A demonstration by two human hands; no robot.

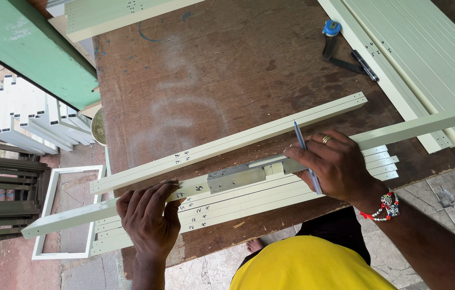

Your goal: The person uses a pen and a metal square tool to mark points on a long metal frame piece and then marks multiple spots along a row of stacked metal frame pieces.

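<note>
The left hand [149,217] presses down on the near end of a long cream profile bar [130,207], fingers curled over its top edge and closed on it. The right hand [335,164] rests on the same bar further along, fingers bent over it, while a blue pen [305,156] is clamped between them with its tip pointing away from the person. Between the two hands a bare metal connector block [238,176] sits in a cut-out section of the bar. The bar lies across a stack of shorter cream strips [249,201] at the near edge of the brown wooden table [211,80]. Just beyond it, a second cream bar [227,142] lies diagonally on the table, apart from the hands. A small round pale container [98,127] sits at the left table edge; most of it is hidden and its contents cannot be made out. At the far right lie a blue tape measure [332,28] and a dark square tool [353,63] beside wide cream panels [426,59]. Left of the table, white profile offcuts [23,115] stand on the floor near a white frame [66,212] and dark bars [2,188]. A green board [28,45] is cut off at the top left corner. Handwritten marks on the bars are too small to read.
</note>
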